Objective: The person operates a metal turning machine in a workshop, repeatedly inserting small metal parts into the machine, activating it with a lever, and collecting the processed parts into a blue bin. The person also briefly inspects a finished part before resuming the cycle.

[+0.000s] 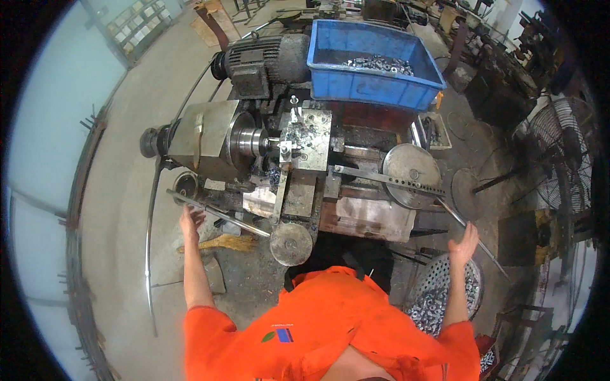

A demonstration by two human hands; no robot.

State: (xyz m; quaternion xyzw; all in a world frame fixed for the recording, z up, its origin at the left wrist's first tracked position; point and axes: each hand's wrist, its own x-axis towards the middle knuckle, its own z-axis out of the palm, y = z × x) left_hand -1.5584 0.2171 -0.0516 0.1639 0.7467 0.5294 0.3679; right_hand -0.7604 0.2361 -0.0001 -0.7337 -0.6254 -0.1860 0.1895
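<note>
My left hand [192, 223] is just below the outer end of a metal lever rod [238, 222], fingers apart and holding nothing. That rod runs to a round metal disc [291, 244] at the front of a small lathe. On the other side my right hand [464, 244] has its fingers stretched out against or right beside a second long lever rod [452, 212]; contact is hard to tell. This rod slants past a larger disc [412, 173] and a flat bar with holes [391, 178]. Between my hands are the lathe's chuck [249, 141] and tool block [309, 141].
A blue bin [375, 87] with small metal parts stands behind the lathe, right of a motor [264, 60]. By my right arm sits a perforated basket [424, 289] of metal parts. A straw brush [229, 242] lies low on the left; a fan [562, 152] stands far right.
</note>
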